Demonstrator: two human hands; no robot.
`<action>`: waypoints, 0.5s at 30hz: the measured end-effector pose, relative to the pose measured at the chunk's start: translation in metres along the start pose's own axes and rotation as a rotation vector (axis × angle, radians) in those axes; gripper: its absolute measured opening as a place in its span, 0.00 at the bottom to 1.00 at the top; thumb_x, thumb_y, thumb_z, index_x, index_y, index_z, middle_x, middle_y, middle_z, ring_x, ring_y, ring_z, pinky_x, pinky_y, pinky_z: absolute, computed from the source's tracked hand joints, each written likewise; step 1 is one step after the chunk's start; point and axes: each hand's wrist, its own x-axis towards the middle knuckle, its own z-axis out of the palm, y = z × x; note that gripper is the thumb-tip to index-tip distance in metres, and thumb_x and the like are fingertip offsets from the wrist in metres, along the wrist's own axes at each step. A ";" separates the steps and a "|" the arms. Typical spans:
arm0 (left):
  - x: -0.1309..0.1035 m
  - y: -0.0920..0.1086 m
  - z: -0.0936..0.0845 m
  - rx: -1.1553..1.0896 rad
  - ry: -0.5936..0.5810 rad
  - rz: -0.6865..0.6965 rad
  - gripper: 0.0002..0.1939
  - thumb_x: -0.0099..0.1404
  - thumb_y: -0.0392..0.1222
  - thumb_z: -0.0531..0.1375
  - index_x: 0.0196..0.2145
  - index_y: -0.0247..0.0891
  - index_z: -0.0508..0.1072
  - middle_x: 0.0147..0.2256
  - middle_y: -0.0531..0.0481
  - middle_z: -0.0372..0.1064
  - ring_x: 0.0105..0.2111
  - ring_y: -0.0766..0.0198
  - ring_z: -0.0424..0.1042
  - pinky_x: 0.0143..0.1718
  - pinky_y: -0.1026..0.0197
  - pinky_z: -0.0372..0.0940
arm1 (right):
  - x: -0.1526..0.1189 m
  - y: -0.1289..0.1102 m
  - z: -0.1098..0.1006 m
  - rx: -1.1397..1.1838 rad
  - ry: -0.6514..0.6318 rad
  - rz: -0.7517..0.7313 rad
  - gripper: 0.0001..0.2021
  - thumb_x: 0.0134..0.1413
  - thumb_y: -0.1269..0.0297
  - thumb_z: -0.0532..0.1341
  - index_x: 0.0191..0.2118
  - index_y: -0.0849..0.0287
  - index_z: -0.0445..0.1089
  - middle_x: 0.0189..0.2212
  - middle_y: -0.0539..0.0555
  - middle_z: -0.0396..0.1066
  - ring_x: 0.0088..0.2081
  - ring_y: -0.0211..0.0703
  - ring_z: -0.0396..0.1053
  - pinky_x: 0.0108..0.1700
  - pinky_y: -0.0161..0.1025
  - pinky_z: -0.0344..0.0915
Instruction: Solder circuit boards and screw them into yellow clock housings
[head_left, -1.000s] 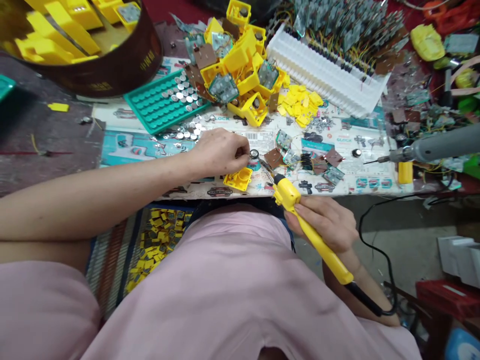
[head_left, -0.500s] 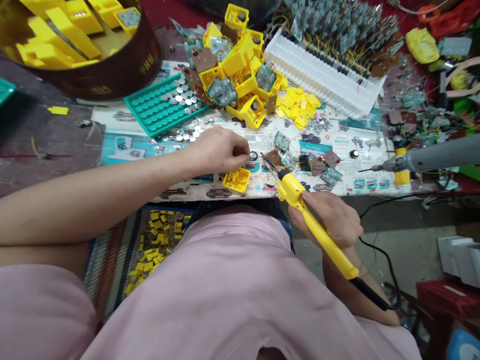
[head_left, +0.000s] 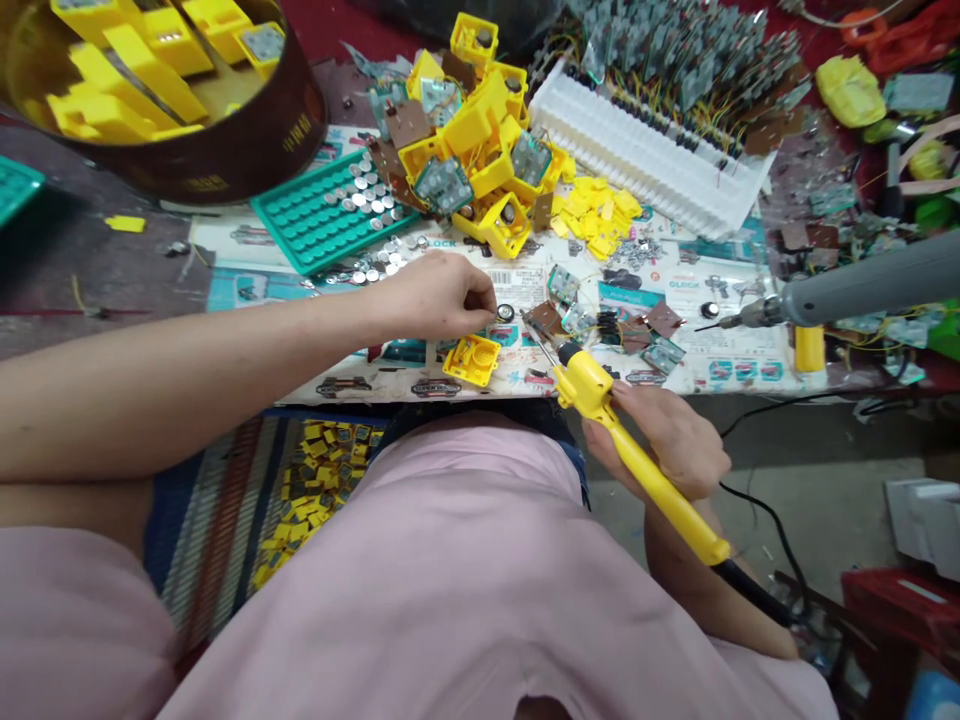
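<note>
My left hand is closed in a pinch over the printed sheet; what its fingertips hold is too small to name. Just right of the fingertips is a small round black-and-silver part. Below them lies an open yellow housing. In my right hand is a yellow soldering iron, its tip pointing up and left, near the round part and apart from it. Circuit boards and brown plates lie right of the tip.
A green tray with silver discs, a heap of yellow housings and a white foam rack stand behind. At left is a round tin; from the right reaches a grey electric screwdriver.
The grey screwdriver has shifted left and slightly up. Both hands keep nearly the same places, and the yellow housing below the left hand has moved slightly left.
</note>
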 end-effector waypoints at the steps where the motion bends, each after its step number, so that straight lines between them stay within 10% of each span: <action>1: -0.001 0.000 0.001 0.006 0.003 0.007 0.13 0.59 0.42 0.57 0.36 0.38 0.81 0.28 0.53 0.77 0.31 0.66 0.75 0.38 0.66 0.63 | 0.000 -0.001 0.001 0.005 -0.003 -0.004 0.20 0.52 0.69 0.68 0.52 0.61 0.70 0.29 0.50 0.79 0.29 0.39 0.77 0.36 0.32 0.76; 15: -0.007 -0.003 0.009 -0.154 0.101 0.016 0.13 0.59 0.44 0.58 0.34 0.36 0.81 0.28 0.53 0.77 0.28 0.68 0.73 0.34 0.68 0.62 | -0.001 -0.006 0.004 0.048 -0.014 0.012 0.17 0.53 0.71 0.67 0.49 0.62 0.70 0.30 0.52 0.79 0.31 0.38 0.77 0.38 0.32 0.75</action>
